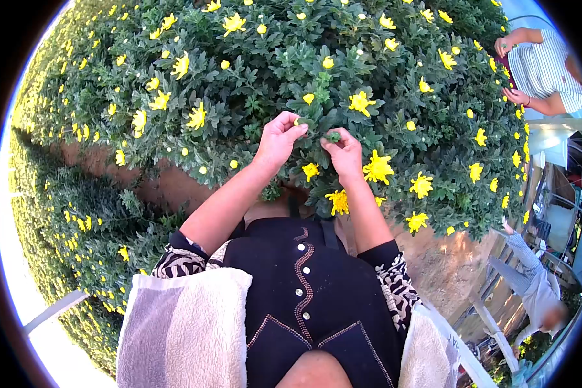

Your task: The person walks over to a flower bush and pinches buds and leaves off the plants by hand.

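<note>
My left hand is closed in a pinch at the front of a chrysanthemum bush. Between its thumb and forefinger shows a small yellow-green flower bud. To its right, my right hand has its fingertips pinched on a small green sprig. Both hands are at about the same height, a short gap apart, over the leaves. Open yellow blooms surround them: a large flower lies right of my right hand, and a smaller flower sits below, between my wrists.
Dense flowering rows spread to the left, with a strip of bare soil between them. A person in a striped shirt stands at the upper right beside the bush. Another person is at the lower right near wooden rails. Towels hang over my shoulders.
</note>
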`<state>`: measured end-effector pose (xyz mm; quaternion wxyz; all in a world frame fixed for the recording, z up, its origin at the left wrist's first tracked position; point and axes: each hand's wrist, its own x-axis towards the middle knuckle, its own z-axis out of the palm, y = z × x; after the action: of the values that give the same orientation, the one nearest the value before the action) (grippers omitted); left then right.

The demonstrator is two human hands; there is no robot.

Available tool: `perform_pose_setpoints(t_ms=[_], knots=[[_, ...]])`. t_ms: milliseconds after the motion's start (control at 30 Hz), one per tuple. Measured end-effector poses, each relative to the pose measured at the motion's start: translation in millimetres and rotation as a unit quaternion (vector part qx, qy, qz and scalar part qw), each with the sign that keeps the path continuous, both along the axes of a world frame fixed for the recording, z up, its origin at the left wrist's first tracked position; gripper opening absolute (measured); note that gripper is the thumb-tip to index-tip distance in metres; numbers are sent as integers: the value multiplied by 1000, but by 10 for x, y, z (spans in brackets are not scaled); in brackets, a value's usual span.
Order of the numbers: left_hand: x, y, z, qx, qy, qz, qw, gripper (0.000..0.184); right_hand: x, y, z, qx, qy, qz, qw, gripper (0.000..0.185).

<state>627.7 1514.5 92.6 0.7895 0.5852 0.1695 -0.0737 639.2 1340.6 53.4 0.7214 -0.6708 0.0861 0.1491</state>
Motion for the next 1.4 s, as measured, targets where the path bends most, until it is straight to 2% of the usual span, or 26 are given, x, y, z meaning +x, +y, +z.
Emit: perform_pose_setpoints(t_ms=[67, 167, 233, 267, 300, 333, 367, 400, 467, 500, 533, 567, 600, 633, 700, 733, 767, 867, 933, 967, 1067, 1133, 1200, 1267, 1333, 1400], knots=[[0, 71, -52, -7, -10, -28, 1000, 8, -27, 35, -70, 75, 94, -99, 988, 12], [-56, 120, -23, 8, -29, -66, 997, 6, 1, 66, -116, 48, 130, -154, 978, 10], [-94, 174, -87, 2, -45, -84, 995, 6, 37, 83, -50, -155, 162, -179, 958, 16], [-115, 209, -114, -1, -65, -90, 994, 6, 59, 33, -104, -241, 152, -169, 943, 27], [-122, 266, -66, 14, -62, -130, 990, 8, 47, -24, -50, -401, 73, -80, 910, 33], [-126, 290, 34, -9, -57, -166, 984, 11, 46, -49, 8, -545, -11, 12, 838, 38], [-151, 313, 21, -20, -57, -200, 978, 13, 42, -30, 53, -545, -14, 9, 838, 38], [-163, 331, 21, -31, -58, -234, 970, 15, 49, 11, 151, -540, -171, -4, 824, 42], [-157, 421, 16, -2, -45, -334, 941, 14, 136, 89, 170, -519, -326, -19, 790, 46], [-141, 425, -22, -7, -49, -324, 945, 12, 234, 111, 99, -328, -215, -35, 919, 50], [-113, 416, -28, -12, -52, -314, 948, 11, 347, 125, 76, -114, -90, -46, 988, 54], [-79, 390, -45, 17, -28, -262, 965, 12, 441, 115, 57, -131, -49, -42, 989, 58], [-26, 370, -35, 46, -3, -209, 977, 14, 538, 100, -15, -177, -64, -19, 982, 58], [47, 379, -156, 122, 8, -170, 978, 14, 631, 85, -53, -196, -63, 22, 978, 55], [225, 373, -334, 336, -99, -119, 929, 33, 750, 83, -135, -215, -62, 65, 973, 51], [301, 333, -361, 427, -177, -86, 883, 41, 789, 104, -182, -213, -127, 69, 966, 47], [375, 300, -384, 428, -176, -85, 882, 41, 814, 119, -224, -211, -191, 74, 956, 43], [541, 225, -470, 432, -238, -73, 867, 39, 788, 241, -135, -185, -186, 96, 960, 36], [567, 191, -464, 374, -97, -129, 913, 39, 784, 270, -348, -131, -105, 100, 981, 34], [545, 168, -446, 362, -113, -115, 918, 33, 818, 219, -490, -133, -94, 109, 981, 34], [500, 177, -558, 341, -165, -86, 921, 30, 827, 183, -364, -134, -97, 107, 980, 32], [486, 175, -580, 319, -142, -97, 932, 28, 797, 174, -166, -137, -110, 94, 980, 30], [459, 170, -573, 297, -149, -115, 936, 26, 783, 182, -70, -222, -213, 136, 942, 29], [461, 173, -566, 299, -140, -117, 937, 25, 807, 176, -148, -252, -235, 151, 927, 24], [481, 186, -563, 301, -133, -119, 937, 24, 845, 169, -368, -41, -118, 80, 989, 17], [462, 165, -533, 268, -124, -119, 948, 22, 868, 116, -437, -40, -80, 73, 993, 13]])
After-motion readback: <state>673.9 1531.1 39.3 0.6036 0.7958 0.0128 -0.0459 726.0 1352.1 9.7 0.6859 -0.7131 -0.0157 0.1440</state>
